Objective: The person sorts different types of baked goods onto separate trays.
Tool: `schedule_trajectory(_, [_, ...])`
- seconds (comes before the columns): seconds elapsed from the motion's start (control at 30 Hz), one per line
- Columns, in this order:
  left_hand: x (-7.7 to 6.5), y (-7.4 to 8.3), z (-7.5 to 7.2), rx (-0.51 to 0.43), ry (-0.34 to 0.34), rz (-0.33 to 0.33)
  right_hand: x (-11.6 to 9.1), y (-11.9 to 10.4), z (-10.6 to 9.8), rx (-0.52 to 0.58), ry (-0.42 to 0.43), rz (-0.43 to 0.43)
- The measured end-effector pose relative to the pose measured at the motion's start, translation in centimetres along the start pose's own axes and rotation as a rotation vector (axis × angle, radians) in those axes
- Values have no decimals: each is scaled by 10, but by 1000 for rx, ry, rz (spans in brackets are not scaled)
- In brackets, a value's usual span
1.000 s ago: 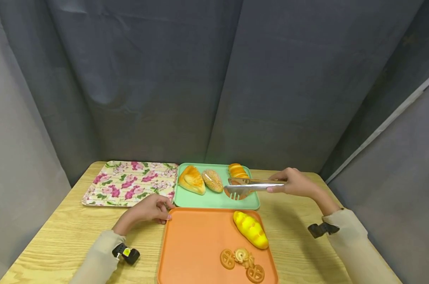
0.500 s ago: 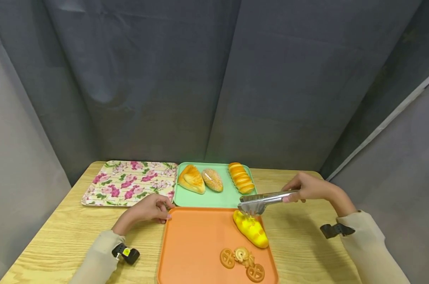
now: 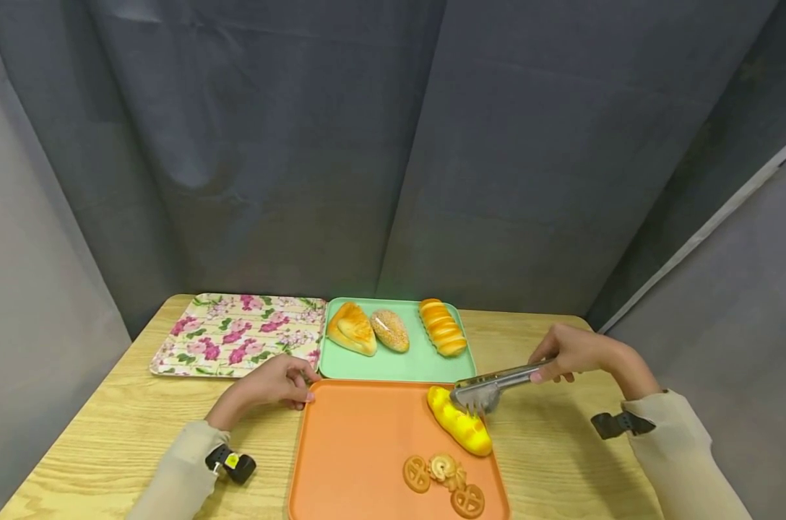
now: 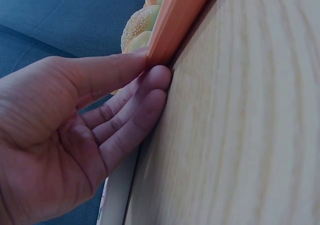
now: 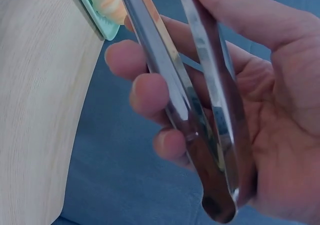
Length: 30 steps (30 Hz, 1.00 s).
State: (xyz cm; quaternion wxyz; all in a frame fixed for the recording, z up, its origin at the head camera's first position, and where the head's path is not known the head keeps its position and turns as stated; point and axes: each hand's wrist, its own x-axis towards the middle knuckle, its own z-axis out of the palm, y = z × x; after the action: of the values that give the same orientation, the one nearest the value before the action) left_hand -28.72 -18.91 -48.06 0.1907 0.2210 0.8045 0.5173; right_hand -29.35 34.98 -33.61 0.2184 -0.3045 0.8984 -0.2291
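Observation:
My left hand (image 3: 277,384) pinches the far left corner of the orange tray (image 3: 360,448); in the left wrist view the thumb lies on the rim of the tray (image 4: 172,27), with fingertips at its side. My right hand (image 3: 578,352) holds metal tongs (image 3: 511,376), fingers wrapped round both arms (image 5: 160,60) in the right wrist view. The toothed ends of the tongs are at the yellow braided bread roll (image 3: 472,438) at the tray's right side. Whether they clasp it cannot be told. Several small cookies (image 3: 467,500), pretzel-shaped and swirled, lie nearer on the same tray.
A green tray (image 3: 367,370) behind carries a triangular pastry (image 3: 352,331), a seeded bun (image 3: 390,331) and a ridged loaf (image 3: 442,328). A floral tray (image 3: 237,336) lies to its left. Grey curtains (image 3: 289,144) stand behind the wooden table (image 3: 107,433).
My right hand has brought the tongs from over the ridged loaf on the green tray toward me and rightward, down to the yellow bread roll. The left hand keeps its place.

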Motion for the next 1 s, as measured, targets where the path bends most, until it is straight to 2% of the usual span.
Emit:
schedule_trajectory(0.2, [0, 1, 0, 5, 1, 0, 4, -3, 3, 10, -38, 3])
schedule_trajectory(0.43, [0, 1, 0, 6, -1, 0, 13, -6, 6, -45, -36, 29])
schedule_trajectory(0.77, [-1, 2, 0, -9, 0, -6, 19, -18, 9, -217, 45, 109])
schedule_trajectory(1.0, [-1, 1, 1, -13, 1, -9, 19, -13, 10, -238, 102, 127])
